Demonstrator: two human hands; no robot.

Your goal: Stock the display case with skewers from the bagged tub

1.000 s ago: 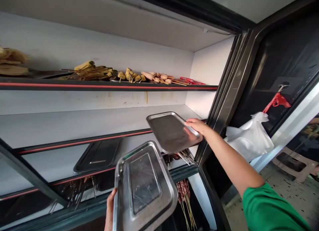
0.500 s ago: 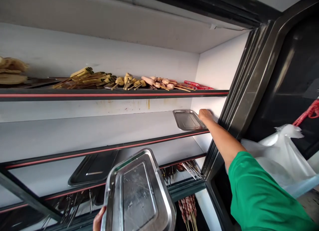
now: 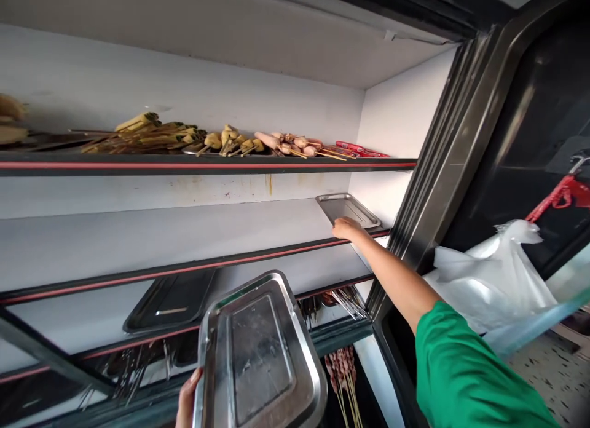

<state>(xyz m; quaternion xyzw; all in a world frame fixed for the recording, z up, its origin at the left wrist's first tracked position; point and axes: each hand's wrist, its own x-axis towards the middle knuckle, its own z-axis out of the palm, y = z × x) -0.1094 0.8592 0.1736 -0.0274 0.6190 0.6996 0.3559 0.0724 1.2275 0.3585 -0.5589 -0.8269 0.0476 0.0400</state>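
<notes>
My left hand [image 3: 188, 398] is closed on the left rim of a rectangular stainless steel tray [image 3: 260, 360], held tilted in front of the lower shelves. My right hand [image 3: 348, 227] reaches in from the right over the middle shelf. Its fingers are curled at the front left corner of a second, smaller metal tray [image 3: 345, 208]. That tray lies flat at the shelf's right end, and the hand covers its near corner. Whether the fingertips grip its rim is hidden.
On the upper shelf [image 3: 212, 165] lie skewered foods [image 3: 157, 136] and red packets [image 3: 359, 149]. A dark tray [image 3: 170, 300] sits on a lower shelf. Meat skewers [image 3: 342, 372] stand below right. A frame post [image 3: 442, 151] and a white plastic bag [image 3: 502, 280] are at the right.
My right hand has moved from the smaller tray's right side to its front left corner. The smaller tray looks unmoved on the shelf. My left hand still holds its tray, and the view has shifted slightly.
</notes>
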